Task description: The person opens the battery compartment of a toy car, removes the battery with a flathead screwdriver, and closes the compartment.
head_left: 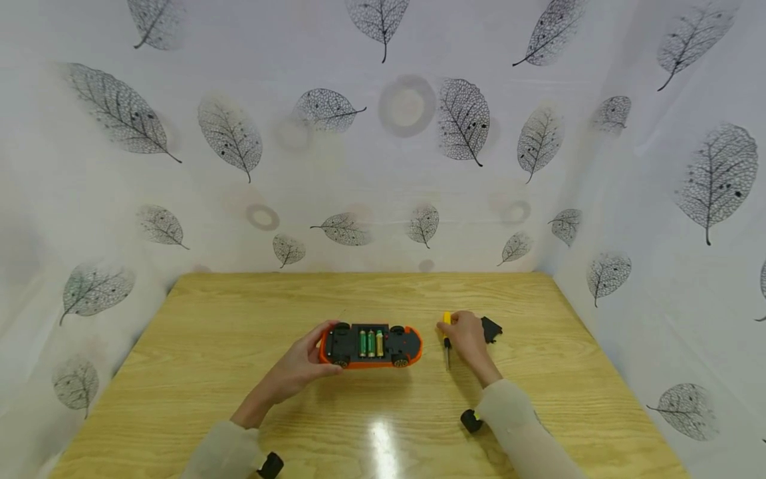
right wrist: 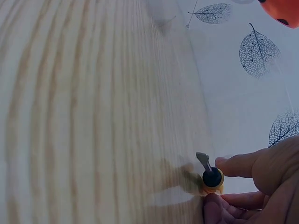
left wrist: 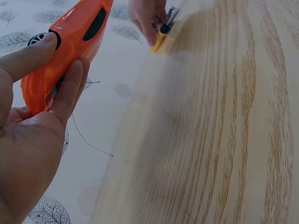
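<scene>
The left hand (head_left: pixel 296 367) is clamping its fingers on one end of the toy car (head_left: pixel 395 342) over the tabletop (head_left: pixel 335 432), ideally holding the batteries (head_left: pixel 371 344) level against spilling; the right hand (head_left: pixel 469 338) is pinching the screwdriver (head_left: pixel 446 342) by its handle (head_left: pixel 446 319)

Head view high — wrist views near

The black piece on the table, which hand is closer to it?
Right. The right hand is just beside the black piece, pinching the yellow screwdriver; the left hand is farther away, across to the left, holding the orange car.
</scene>
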The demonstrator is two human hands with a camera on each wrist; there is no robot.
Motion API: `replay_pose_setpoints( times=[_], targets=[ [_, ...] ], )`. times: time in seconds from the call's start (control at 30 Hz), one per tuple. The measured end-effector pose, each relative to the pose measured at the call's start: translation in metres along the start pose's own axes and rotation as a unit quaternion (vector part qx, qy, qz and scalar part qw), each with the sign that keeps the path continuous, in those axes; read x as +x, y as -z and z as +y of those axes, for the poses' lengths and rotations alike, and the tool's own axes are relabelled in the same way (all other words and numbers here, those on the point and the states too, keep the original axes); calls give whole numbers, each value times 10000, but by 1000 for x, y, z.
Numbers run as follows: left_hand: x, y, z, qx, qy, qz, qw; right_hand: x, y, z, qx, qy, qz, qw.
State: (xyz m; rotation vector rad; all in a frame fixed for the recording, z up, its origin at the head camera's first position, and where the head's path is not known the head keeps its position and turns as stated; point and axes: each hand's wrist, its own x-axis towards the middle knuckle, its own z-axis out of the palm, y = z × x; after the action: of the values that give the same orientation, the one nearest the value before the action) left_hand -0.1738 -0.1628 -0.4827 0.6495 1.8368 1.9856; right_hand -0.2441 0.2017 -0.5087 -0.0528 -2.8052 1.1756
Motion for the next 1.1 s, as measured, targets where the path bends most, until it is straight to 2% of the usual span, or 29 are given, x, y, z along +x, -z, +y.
replay_pose_setpoints(
  times=[0.5, 0.77, 0.93, 1.1],
  targets=[
    [0, 0, -2, -119, 41, 5, 9999, 3, 3, -5, -213, -19, -136, 9997],
    [0, -1, -1, -98, -16, -17, 9999, 3, 13, -2, -44, -79, -89, 9999],
    [0, -2, 0, -41, -48, -12, 10000, -2, 27, -13, 402, -350, -152, 9985],
    [0, -3, 0, 4, -39, -24, 10000, -8, 42, -27, 1199, -491, -117, 9915]
  ],
)
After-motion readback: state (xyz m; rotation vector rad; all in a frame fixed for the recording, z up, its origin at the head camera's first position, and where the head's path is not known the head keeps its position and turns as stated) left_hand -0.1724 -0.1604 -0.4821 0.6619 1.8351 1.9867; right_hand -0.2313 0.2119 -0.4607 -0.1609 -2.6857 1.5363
